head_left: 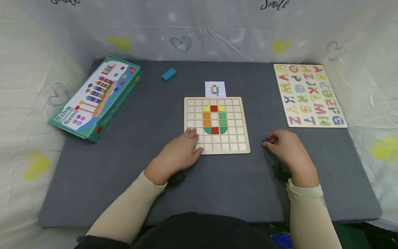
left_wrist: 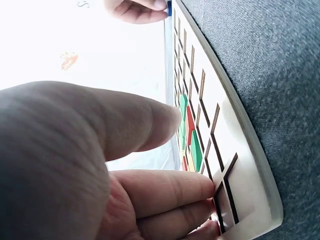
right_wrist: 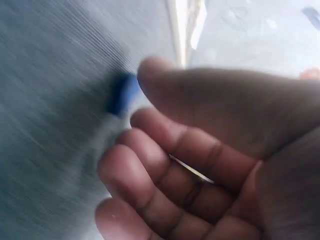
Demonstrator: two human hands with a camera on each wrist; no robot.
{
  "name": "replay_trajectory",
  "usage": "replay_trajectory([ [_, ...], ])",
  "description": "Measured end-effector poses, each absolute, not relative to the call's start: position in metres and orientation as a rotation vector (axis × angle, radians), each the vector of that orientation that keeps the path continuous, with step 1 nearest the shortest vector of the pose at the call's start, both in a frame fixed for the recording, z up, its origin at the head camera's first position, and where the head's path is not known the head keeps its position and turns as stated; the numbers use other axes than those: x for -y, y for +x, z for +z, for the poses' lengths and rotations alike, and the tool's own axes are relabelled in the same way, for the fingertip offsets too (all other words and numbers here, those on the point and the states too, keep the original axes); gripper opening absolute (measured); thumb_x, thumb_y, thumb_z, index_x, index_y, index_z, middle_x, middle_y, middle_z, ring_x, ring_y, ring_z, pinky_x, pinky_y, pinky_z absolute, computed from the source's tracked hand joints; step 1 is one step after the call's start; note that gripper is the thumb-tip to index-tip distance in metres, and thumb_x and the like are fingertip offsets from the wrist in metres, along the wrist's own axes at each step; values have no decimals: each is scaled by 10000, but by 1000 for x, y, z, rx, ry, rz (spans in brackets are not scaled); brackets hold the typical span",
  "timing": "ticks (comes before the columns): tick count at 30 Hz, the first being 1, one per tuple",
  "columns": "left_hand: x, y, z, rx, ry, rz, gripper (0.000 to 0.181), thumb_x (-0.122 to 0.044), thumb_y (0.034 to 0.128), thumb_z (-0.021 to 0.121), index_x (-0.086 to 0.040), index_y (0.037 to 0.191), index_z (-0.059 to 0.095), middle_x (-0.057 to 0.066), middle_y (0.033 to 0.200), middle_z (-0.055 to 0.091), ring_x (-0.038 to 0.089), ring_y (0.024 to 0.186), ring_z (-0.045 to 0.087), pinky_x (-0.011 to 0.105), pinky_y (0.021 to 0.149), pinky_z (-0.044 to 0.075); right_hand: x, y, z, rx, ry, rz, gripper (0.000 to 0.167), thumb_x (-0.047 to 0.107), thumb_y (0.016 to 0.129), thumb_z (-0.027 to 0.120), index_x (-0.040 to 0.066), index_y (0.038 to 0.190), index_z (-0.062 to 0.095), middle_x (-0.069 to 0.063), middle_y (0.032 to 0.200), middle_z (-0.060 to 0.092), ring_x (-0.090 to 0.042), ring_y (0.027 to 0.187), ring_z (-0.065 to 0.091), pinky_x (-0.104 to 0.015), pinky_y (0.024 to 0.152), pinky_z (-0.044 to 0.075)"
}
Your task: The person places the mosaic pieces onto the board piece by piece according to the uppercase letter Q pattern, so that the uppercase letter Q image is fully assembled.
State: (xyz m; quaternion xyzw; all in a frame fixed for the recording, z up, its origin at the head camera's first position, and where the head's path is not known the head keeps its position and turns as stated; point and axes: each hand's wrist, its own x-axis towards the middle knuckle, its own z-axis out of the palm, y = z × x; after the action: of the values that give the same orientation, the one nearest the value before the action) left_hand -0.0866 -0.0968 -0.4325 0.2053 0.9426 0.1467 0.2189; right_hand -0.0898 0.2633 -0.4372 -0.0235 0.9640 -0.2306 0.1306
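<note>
A wooden grid board (head_left: 233,147) lies on the table's middle, with a ring of red, yellow, orange and green pieces (head_left: 223,119) set in its cells. My left hand (head_left: 178,152) rests on the board's near-left corner, fingers extended; in the left wrist view its fingertips (left_wrist: 197,190) touch the grid. To the right of the board, my right hand (head_left: 287,148) pinches a small blue piece (head_left: 264,141) between thumb and fingers, just over the table. That blue piece (right_wrist: 122,95) is blurred in the right wrist view, at the thumb tip. A pattern card (head_left: 215,89) lies against the board's far edge.
A green boxed toy set (head_left: 93,97) lies at the far left. Near the back edge sits a blue block (head_left: 169,74). An alphabet puzzle board (head_left: 317,126) with colourful letters lies at the back right. Patterned cloth (head_left: 202,38) hangs behind the grey table (head_left: 227,190).
</note>
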Motion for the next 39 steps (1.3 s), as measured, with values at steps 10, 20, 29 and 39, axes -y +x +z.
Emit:
replay_trajectory([
  [10,99,-86,-435,-2624,574,422,664,-361,1114,614,39,1623,465,202,1745,372,347,1666,291,494,1326,348,-247,-80,-444,-2937,9,-654,172,120,1006,745,-50,1030,752,-211,947,720,-369,853,673,-551,763,544],
  [20,98,-85,-433,-2620,580,411,660,-356,1119,608,40,1625,460,203,1746,365,349,1665,292,492,1328,345,-248,-80,-449,-2942,6,-646,158,116,1002,728,-41,1003,747,-201,935,694,-355,848,649,-534,756,529],
  [29,98,-85,-434,-2624,579,407,650,-359,1120,605,28,1624,471,194,1746,370,341,1665,293,492,1329,345,-232,-88,-437,-3014,-58,-681,160,143,996,736,-17,999,746,-190,948,681,-341,860,638,-516,759,518],
  [39,98,-86,-434,-2624,584,411,643,-356,1125,599,29,1624,471,195,1749,366,351,1665,290,492,1331,340,-178,-98,-417,-2993,-228,-784,132,120,1005,740,1,1057,757,-166,1005,699,-313,869,640,-455,747,534],
])
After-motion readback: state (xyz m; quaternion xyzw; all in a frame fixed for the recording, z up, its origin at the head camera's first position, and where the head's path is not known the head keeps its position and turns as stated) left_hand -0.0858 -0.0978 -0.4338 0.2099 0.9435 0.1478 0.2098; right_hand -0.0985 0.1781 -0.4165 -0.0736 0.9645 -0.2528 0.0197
